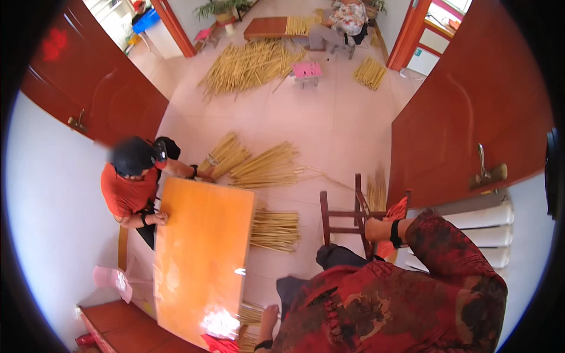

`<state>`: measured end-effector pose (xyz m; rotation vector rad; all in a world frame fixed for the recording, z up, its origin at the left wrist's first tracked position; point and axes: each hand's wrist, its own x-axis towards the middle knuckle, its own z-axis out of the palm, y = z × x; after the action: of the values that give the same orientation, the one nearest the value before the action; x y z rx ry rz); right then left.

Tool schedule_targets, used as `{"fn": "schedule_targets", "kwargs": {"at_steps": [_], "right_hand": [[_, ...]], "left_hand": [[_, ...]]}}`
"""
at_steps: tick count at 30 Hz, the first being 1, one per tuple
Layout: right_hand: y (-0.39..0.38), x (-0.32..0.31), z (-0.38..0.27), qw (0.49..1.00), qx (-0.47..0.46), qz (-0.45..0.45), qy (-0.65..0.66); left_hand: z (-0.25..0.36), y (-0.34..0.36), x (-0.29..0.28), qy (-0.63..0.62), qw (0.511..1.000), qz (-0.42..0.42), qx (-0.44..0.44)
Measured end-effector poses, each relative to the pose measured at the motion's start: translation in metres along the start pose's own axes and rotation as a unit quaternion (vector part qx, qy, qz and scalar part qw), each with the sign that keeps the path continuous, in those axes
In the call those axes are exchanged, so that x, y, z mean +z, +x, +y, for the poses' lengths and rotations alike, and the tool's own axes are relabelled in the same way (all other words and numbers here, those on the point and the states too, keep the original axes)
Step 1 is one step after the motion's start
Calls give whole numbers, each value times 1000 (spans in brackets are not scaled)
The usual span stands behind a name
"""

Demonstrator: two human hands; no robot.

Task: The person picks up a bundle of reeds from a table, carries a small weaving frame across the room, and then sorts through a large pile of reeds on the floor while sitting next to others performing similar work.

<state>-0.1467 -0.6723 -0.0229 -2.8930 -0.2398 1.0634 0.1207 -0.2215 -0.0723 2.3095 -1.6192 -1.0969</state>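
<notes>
My right hand [376,229], with a black band at the wrist, is closed on a dark wooden stool frame [343,214] that stands out to the left of it. Red cloth [398,209] hangs by the stool beside my hand. Low in the view, my left hand [269,319] is down near the right side of an orange-topped table [203,247]; its fingers are too small to read. Close to it, thin yellow sticks [252,313] show beside the table's edge.
A person in an orange shirt [126,191] touches the table's far left and reaches toward stick bundles [265,165]. More sticks [275,230] lie right of the table. Farther off are a big stick pile [250,67], a pink-topped stool [306,70] and a seated person [347,23].
</notes>
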Motion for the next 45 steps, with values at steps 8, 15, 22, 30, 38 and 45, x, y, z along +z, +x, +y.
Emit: {"fn": "schedule_targets", "kwargs": {"at_steps": [8,15,22,30,38,45], "right_hand": [[-24,-19,89,997,29,-67,9],[-56,-25,164,989,97,-101,37],[-75,-57,249,974,171,-139,54],[-62,-78,320,950,220,-212,66],[-51,-12,458,981,107,-119,107],[-48,-32,555,998,-56,-8,-12]], "left_hand": [[29,45,17,-238,941,30,-238],[72,129,-44,-312,921,-23,-234],[56,270,-96,-74,993,94,22],[89,347,-150,-295,926,137,-193],[150,401,-107,-169,954,87,-231],[252,465,-160,-206,936,6,-285]]}}
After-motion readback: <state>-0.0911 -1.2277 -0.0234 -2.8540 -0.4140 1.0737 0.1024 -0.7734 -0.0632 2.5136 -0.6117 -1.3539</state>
